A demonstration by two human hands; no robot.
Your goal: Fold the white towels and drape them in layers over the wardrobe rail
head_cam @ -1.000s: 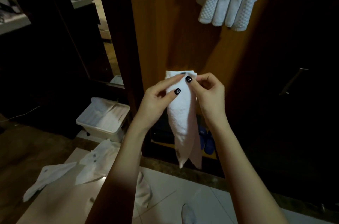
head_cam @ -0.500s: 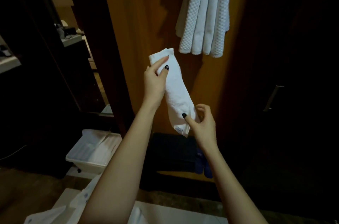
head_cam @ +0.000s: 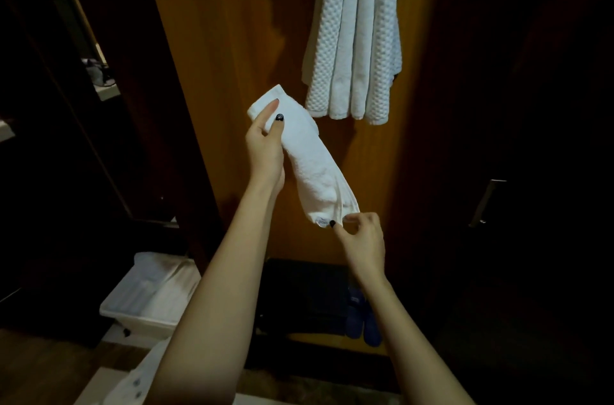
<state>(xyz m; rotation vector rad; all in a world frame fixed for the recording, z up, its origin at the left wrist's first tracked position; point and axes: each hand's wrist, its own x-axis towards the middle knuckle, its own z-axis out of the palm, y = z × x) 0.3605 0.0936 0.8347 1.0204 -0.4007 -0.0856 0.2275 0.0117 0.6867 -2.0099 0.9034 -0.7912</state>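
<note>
**Folded towel held aslant, just below the hanging towels**

The folded white towel [head_cam: 312, 168] was in the air, below and a little to the left of the hanging towels [head_cam: 352, 39]. Its upper end was near their bottom hems but not touching them. Its long axis ran on a slant, with the top end up and to the left and the labelled end down and to the right, so it lay neither level nor plumb.

The left hand [head_cam: 265, 145] gripped the upper end, thumb pressed on the front face and fingers wrapped behind. The right hand [head_cam: 360, 238] pinched the lower corner between thumb and forefinger, with its other fingers loosely curled.

The left hand was the nearer of the two to the hanging towels. The rail itself was out of view above them, so the lift probably had to lead with that upper end, the right hand swinging the lower end up after it.

Behind the hanging towels stood the wooden wardrobe panel [head_cam: 232, 39]. Far below them were blue slippers [head_cam: 363, 325], and below and well to the left a white bin [head_cam: 149, 301]. A metal handle [head_cam: 485, 202] showed in the dark, lower and to the right.
</note>
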